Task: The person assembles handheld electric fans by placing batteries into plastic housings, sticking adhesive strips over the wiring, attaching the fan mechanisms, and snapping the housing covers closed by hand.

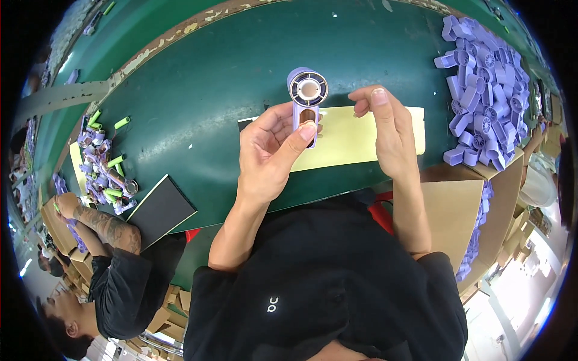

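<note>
While your left hand [268, 144] grips the purple device [305, 103] by its handle, with the thumb on the front and the fingers behind, your right hand [391, 123] is open, its thumb and forefinger apart, and I see nothing in it. The device is over the left part of the yellow sheet [355, 144], which lies along the near edge of the bench [235, 78]; its round head points to the far edge. The front of the handle shows a brown area, but whether this is an opening or a cover, I cannot tell.

For good handling, I would advise you to support the handle by its firm sides and to press only lightly with the thumb, because the brown area may be delicate. It is better to turn the front a little toward your eyes, and to approach with the right fingertips from the side, so that they do not hide the handle. Over the pale sheet, a fallen small part should be easier to find.

About brands and writing: I can read no label on the device, nor on the sheet, nor on the purple shells [484, 90] heaped at the right end of the bench. Only your black shirt [337, 265] carries a small white mark [273, 304], similar to letters
</note>
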Motion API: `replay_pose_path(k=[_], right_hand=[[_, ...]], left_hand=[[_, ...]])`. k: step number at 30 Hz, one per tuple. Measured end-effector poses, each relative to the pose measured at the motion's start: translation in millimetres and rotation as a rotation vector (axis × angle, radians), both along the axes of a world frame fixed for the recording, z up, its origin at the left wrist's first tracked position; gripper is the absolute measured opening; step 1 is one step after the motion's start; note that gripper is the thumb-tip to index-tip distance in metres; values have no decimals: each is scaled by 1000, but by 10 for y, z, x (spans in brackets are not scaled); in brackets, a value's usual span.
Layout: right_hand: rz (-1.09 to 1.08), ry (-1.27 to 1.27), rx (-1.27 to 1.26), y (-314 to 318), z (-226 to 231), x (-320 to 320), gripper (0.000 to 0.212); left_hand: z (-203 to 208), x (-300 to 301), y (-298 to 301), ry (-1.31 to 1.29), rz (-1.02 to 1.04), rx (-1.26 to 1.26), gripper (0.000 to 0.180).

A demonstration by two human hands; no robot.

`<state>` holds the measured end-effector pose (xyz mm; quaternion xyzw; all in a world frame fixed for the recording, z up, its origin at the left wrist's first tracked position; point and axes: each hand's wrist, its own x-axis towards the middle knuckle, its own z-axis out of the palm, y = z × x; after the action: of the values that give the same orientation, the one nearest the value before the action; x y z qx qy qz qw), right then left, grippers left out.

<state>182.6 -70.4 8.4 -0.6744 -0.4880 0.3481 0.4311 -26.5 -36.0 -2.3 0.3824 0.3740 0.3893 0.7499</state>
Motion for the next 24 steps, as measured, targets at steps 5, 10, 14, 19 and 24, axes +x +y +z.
replay_pose_path(k=[5, 10, 14, 19, 24], right_hand=[[6, 12, 9, 31, -3, -23, 57], [22, -1, 12, 57, 24, -36, 56], [38, 12, -18, 60, 52, -62, 50], [61, -21, -67, 8, 20, -38, 37], [33, -17, -37, -70, -132, 29, 32]], left_hand=[[12, 11, -2, 0, 12, 20, 42], [18, 8, 15, 2, 12, 20, 41], [13, -6, 51, -15, 30, 40, 39], [-7, -100, 480, 55, 119, 16, 36], [17, -32, 1411, 231, 210, 123, 40]])
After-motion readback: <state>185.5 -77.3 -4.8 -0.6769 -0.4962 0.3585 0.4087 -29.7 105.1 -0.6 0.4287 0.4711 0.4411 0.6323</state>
